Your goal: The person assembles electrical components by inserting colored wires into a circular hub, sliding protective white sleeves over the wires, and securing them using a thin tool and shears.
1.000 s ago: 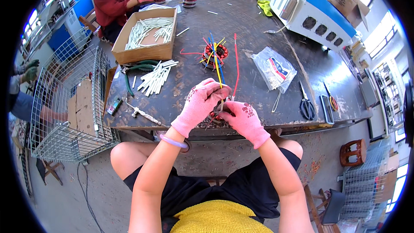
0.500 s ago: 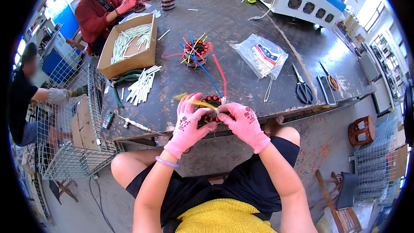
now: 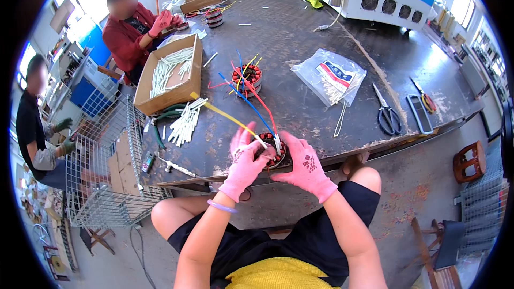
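A stator with red-and-black windings lies at the table's near edge, partly hidden by my gloved hands. Its red wire and blue wire rise to the upper left, with white sleeving at their base. A yellow wire stretches far left, a short white sleeve around its lower end. Closed near that sleeve, my left hand has its thumb over the stator. My right hand curves round the stator's right side, thumb and fingers apart against it. Behind stands a second stator with coloured wires.
A cardboard box of white tubes stands left, beside a loose tube pile and green-handled pliers. Right lie a plastic bag, scissors, a phone and snips. Two co-workers sit at the left.
The yellow wire now extends long to the upper left with a white sleeve at its base. My right hand has left the wire for the stator's side. The view has shifted slightly.
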`<state>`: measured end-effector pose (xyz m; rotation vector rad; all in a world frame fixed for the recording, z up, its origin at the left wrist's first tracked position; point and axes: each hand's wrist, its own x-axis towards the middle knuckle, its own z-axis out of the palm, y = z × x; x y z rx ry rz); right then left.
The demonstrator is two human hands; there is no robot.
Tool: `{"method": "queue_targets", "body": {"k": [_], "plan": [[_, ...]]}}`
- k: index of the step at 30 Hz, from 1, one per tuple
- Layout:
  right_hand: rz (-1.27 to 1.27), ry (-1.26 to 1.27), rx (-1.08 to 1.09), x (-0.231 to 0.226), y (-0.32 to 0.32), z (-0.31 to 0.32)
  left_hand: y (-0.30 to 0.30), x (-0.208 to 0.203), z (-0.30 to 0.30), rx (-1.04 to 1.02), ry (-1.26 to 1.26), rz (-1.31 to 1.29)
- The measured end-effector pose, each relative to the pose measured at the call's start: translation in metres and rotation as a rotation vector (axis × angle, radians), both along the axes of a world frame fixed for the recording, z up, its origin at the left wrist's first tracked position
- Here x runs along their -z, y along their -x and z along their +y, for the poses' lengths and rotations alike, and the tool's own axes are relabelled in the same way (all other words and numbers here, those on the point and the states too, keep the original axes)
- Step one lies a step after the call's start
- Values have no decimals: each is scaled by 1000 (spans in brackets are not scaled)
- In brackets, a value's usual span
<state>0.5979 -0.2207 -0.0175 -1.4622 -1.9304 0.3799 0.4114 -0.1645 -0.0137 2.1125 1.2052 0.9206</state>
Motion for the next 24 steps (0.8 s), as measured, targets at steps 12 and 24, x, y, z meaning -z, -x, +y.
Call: {"method": "queue_targets", "body": {"k": [12, 24], "plan": [[-76, 6, 2, 2, -1, 4, -16, -6, 10, -78, 60, 283], [-74, 18, -23, 1, -1, 0, 12, 23, 2, 216, 292, -432]]}}
